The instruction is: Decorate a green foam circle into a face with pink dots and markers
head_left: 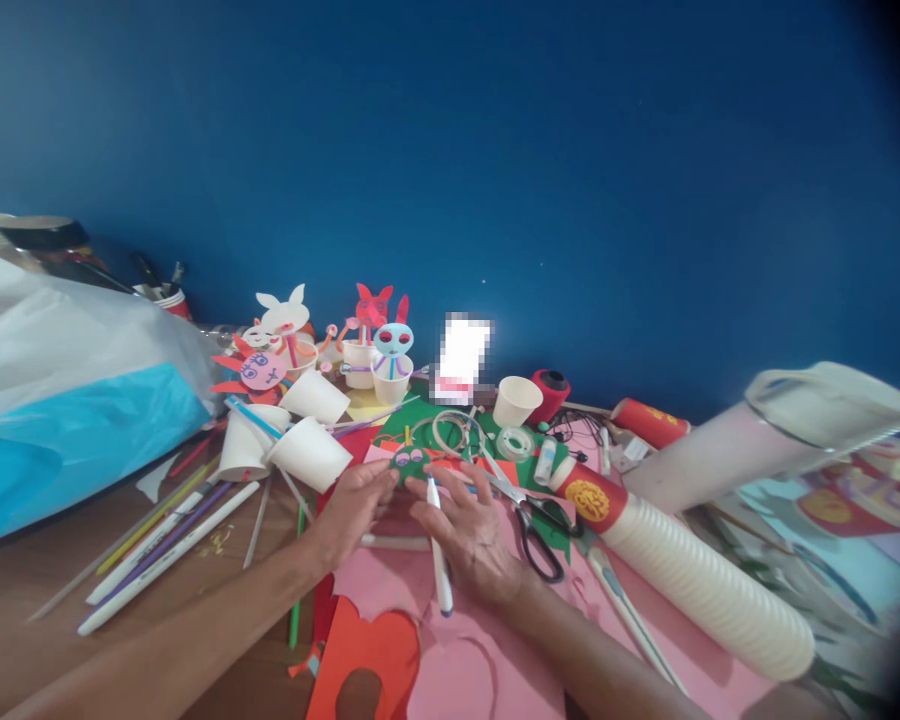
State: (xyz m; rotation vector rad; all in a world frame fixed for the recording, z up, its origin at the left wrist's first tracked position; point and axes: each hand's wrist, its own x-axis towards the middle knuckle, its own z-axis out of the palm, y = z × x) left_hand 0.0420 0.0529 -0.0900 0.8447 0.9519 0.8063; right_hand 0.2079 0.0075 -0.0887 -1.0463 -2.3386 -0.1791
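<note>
My left hand (360,505) pinches the left edge of a small green paper face (411,462), which has two pinkish eyes drawn or stuck on it. A white marker pen (440,565) lies in my right hand (469,530), between thumb and fingers, its blue end pointing down toward me. Fingertips of the right hand reach the face's right edge; whether they press on it I cannot tell. Below both hands are pink paper sheets (465,640) with cut-out curves and an orange paper piece (375,640) with a hole. Black-handled scissors (532,530) rest right of my right hand.
Paper cups (311,455) and several animal-faced cup puppets (394,345) stand at the back left. Markers (169,555) lie on the brown table at left, beside a plastic bag (82,390). A long cup stack (705,580) lies at right. A blue wall (450,150) rises behind.
</note>
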